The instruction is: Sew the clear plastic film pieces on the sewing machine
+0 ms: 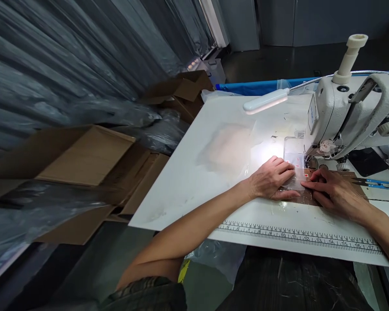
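A thin translucent plastic sheet [294, 149] with small red marks lies under the needle area of a white sewing machine [330, 108]. My left hand [274, 179] rests on the sheet's left side, fingers laid flat and thumb apart. On the other side, my right hand [337, 192] touches the sheet's right edge with an outstretched fingertip, close to the presser foot [307, 160]. Its fingers are apart, and some are partly hidden. Beneath both hands is a brown plate [307, 198] on the table. Whether the needle is in the sheet cannot be made out.
Blue-handled thread snips [381, 184] lie right of my right hand. A lamp [266, 101] lights the white table [188, 185], which has a printed ruler [291, 235] along its front edge. Open cardboard boxes [87, 155] and plastic wrapping stand left of the table.
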Demonstrator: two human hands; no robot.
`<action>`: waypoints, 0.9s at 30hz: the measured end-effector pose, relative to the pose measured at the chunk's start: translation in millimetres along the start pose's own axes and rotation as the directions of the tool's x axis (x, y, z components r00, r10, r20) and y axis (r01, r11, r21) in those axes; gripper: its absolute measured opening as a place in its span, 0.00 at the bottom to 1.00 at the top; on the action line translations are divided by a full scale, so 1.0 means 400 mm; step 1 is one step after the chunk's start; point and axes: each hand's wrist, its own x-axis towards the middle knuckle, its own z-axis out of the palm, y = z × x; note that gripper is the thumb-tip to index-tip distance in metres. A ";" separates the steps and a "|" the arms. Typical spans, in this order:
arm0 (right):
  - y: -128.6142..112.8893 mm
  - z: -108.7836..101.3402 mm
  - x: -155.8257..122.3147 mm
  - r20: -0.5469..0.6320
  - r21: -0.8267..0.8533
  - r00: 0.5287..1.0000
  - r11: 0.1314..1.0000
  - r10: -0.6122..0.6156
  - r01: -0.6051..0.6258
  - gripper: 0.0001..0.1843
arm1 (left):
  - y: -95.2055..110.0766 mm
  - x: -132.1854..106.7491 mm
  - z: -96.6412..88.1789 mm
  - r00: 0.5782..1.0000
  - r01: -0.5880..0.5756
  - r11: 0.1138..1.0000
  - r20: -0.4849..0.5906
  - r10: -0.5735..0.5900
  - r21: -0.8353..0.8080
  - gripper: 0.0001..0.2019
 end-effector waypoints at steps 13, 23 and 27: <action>0.004 0.010 -0.005 -0.027 -0.022 1.000 1.000 -0.009 0.008 0.19 | 0.003 -0.008 0.009 0.999 0.027 1.000 0.019 -0.028 0.005 0.29; 0.002 0.008 -0.006 0.016 -0.027 0.999 0.999 0.033 -0.032 0.18 | 0.023 0.032 -0.026 0.964 0.185 0.981 0.187 -0.191 0.051 0.30; -0.001 0.010 -0.005 -0.014 -0.029 1.000 0.999 0.028 -0.028 0.18 | 0.028 0.055 -0.038 0.952 0.151 0.983 0.253 -0.172 0.100 0.24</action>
